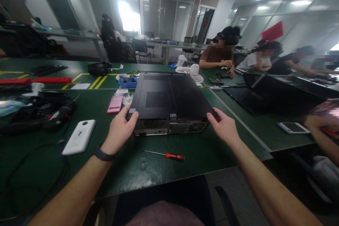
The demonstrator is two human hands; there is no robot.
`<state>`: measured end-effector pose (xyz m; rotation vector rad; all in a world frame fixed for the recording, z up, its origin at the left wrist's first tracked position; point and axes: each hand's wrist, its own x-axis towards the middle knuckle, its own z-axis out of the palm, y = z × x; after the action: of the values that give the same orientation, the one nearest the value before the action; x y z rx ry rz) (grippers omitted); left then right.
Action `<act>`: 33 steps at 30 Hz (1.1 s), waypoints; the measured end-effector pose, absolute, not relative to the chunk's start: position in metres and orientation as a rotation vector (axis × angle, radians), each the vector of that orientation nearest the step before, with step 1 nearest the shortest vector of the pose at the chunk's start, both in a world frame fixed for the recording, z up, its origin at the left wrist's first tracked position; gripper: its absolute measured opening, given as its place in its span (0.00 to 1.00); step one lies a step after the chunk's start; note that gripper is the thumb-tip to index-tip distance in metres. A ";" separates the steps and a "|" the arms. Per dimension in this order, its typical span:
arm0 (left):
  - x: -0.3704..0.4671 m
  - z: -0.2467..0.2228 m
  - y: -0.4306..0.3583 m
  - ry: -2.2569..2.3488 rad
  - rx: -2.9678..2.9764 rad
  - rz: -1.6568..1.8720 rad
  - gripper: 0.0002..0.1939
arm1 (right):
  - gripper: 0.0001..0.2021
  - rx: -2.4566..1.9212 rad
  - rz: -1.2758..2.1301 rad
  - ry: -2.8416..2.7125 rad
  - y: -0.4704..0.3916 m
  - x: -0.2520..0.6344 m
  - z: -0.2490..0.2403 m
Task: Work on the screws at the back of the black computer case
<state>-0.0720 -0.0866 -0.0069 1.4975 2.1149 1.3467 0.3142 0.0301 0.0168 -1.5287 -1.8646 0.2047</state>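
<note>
A black desktop computer case [185, 95] lies flat on the green table, its rear panel with ports and a fan grille facing me. My left hand [122, 125] grips the near left corner, thumb on top and fingers down the side. At the near right corner, my right hand [224, 123] holds the case the same way, its fingers partly hidden behind the edge. Between my forearms, close to the table's front edge, lies a screwdriver [174, 156] with an orange and black handle, its tip pointing left. Beside it is a small clear round piece [143, 163].
To the left lie a white phone-like device [79, 137], a pink card [115, 103] and a black bag-like heap [50, 113]. A blue tray [128, 82] and white fans [194, 74] stand behind the case. An opened black case [286, 88] is at right, with co-workers beyond.
</note>
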 end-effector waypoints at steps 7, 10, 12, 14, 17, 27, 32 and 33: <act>-0.072 -0.005 -0.094 2.011 1.425 1.432 0.32 | 0.27 -1.526 0.239 -1.857 0.034 0.316 0.019; -0.073 -0.007 -0.094 1.947 1.429 1.478 0.34 | 0.27 -1.518 0.214 -1.849 0.038 0.313 0.021; -0.073 -0.006 -0.096 2.000 1.454 1.482 0.35 | 0.27 -1.468 0.136 -1.859 0.034 0.307 0.022; -0.072 -0.003 -0.097 2.100 1.515 1.459 0.35 | 0.26 -1.331 -0.044 -1.902 0.023 0.298 0.022; -0.068 0.004 -0.101 2.196 1.700 1.416 0.35 | 0.23 -1.100 -0.304 -1.970 0.003 0.280 0.021; -0.069 0.007 -0.088 2.224 2.083 1.215 0.37 | 0.20 -1.208 -0.523 -2.129 0.029 0.217 0.008; -0.069 0.008 -0.080 2.202 2.107 1.132 0.41 | 0.21 -1.228 -0.514 -2.136 0.031 0.214 0.011; -0.069 0.008 -0.080 2.197 2.122 1.122 0.42 | 0.21 -1.231 -0.507 -2.136 0.030 0.215 0.011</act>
<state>-0.0685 -0.0795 0.0082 2.1217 2.1973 1.1219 0.2148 0.0302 0.0108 -1.2309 -2.1358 -0.5071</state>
